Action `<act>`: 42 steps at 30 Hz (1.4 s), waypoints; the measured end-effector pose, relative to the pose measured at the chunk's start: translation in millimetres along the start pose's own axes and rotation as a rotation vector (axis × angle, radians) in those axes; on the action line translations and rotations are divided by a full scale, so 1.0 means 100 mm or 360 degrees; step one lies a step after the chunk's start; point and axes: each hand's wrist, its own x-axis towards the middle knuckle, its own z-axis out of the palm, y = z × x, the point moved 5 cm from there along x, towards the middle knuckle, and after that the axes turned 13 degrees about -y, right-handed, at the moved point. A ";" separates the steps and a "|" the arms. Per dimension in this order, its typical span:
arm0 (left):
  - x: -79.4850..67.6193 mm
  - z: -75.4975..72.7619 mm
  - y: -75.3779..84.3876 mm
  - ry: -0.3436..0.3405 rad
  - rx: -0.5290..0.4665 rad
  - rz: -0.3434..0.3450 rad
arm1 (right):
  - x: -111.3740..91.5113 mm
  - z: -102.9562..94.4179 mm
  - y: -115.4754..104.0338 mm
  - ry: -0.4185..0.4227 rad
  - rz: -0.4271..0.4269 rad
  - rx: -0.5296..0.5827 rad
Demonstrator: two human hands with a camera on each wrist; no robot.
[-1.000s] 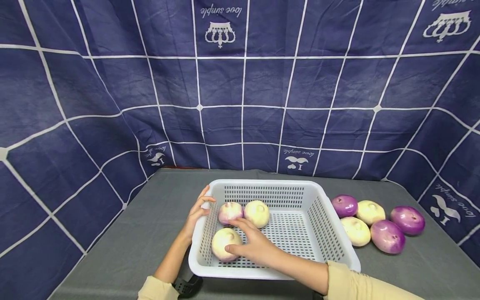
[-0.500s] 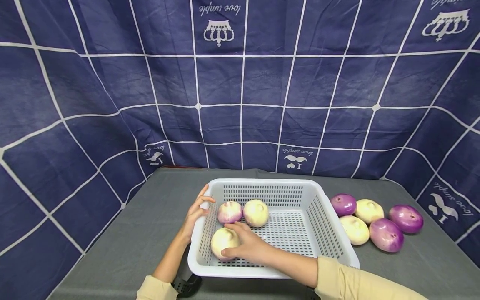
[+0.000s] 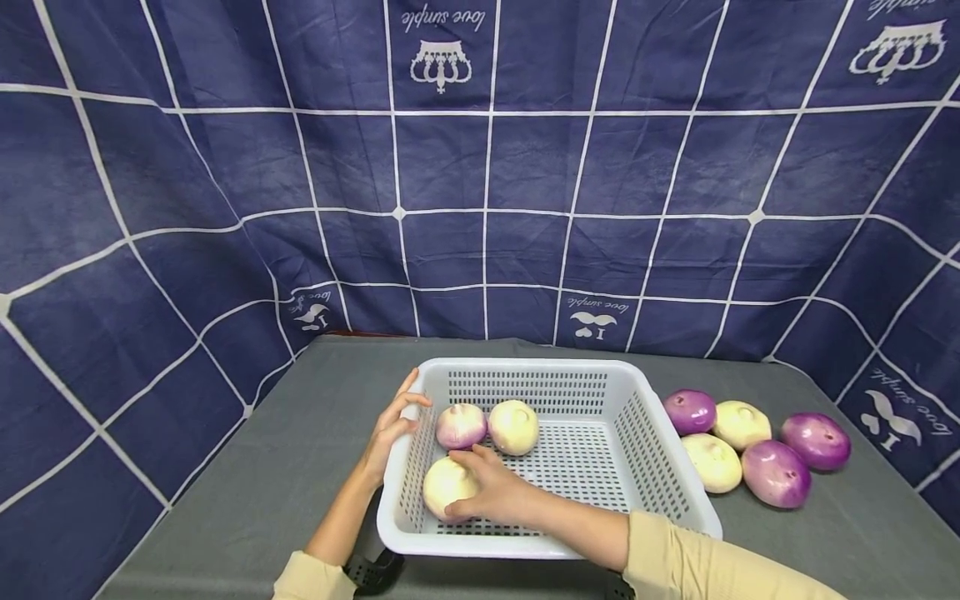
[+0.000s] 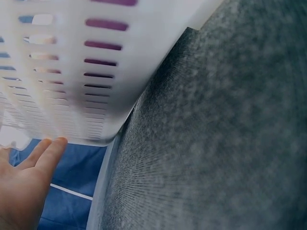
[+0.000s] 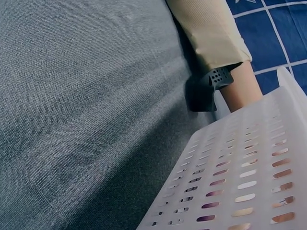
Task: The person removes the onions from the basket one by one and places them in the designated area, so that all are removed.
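A white slotted basket (image 3: 525, 364) sits on the grey table cloth (image 3: 300, 433). My right hand (image 3: 486, 492) reaches into it and cups a pale onion (image 3: 444, 485) at its front left corner, thumb low and fingers over the top. Behind it lie a purple-white onion (image 3: 460, 425) and another pale onion (image 3: 513, 426). My left hand (image 3: 395, 423) holds the basket's left rim, thumb hooked over the edge. The left wrist view shows its fingers (image 4: 45, 151) against the basket wall (image 4: 72, 72).
Several purple and pale onions (image 3: 750, 450) lie on the cloth right of the basket. A blue grid-patterned curtain (image 3: 480, 167) closes in the back and both sides. The right wrist view shows the basket's outer wall (image 5: 240, 182) and my left forearm (image 5: 242, 88).
My right hand has shifted slightly left and toward me, settling closer round the front pale onion. The left hand and the basket have stayed put.
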 end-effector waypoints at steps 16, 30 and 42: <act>0.00 0.00 0.02 0.0003 0.0030 -0.0007 | -0.02 0.04 -0.02 -0.0066 -0.0042 -0.0366; 0.00 0.01 0.00 0.0010 -0.0008 -0.0028 | -0.11 -0.02 -0.13 0.0078 -0.0053 -0.0428; 0.00 0.02 0.00 0.0005 -0.0023 -0.0004 | -0.23 -0.11 -0.26 0.0179 -0.0169 -0.0272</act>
